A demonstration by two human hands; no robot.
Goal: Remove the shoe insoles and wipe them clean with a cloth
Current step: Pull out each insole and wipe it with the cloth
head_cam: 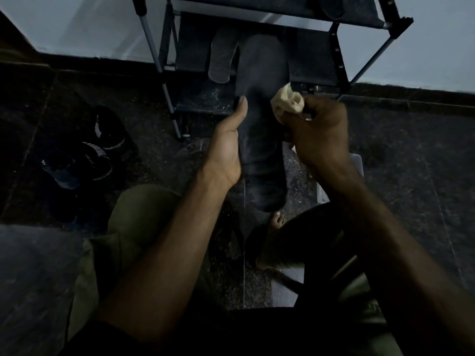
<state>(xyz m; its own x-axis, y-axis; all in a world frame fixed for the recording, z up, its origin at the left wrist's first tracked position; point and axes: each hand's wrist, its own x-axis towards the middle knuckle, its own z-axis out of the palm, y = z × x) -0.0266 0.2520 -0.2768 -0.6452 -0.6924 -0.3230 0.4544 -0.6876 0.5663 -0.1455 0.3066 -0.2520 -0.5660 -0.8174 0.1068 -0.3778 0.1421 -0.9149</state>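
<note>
A dark insole [262,119] is held lengthwise above a dark speckled floor [411,150], in front of a metal-framed shoe rack [334,60]. The insole is gripped along its left edge by the left hand [227,147]: the thumb is laid straight up the near face, its tip close to the insole's midpoint, while the fingers are hidden behind the insole and their curl cannot be made out. The insole's far end is seen over the rack's lower shelf and its near end over the floor, just above a bare foot [276,222].

A crumpled pale cloth [288,101] is bunched in the right hand [318,129], whose fingers are curled tightly around it. The cloth is held at the insole's right edge, near the upper half; whether it actually touches the insole cannot be told in the dim light.

A second insole [221,57], greyer in tone, is seen lying on the rack's middle shelf, just left of the held one. A pair of dark shoes with white striped trim [102,150] is set on the floor well to the left of the rack, near the left edge of the floor. The person's olive trousers [133,214] are seen below the left forearm. A pale wall [77,21] runs behind the rack.
</note>
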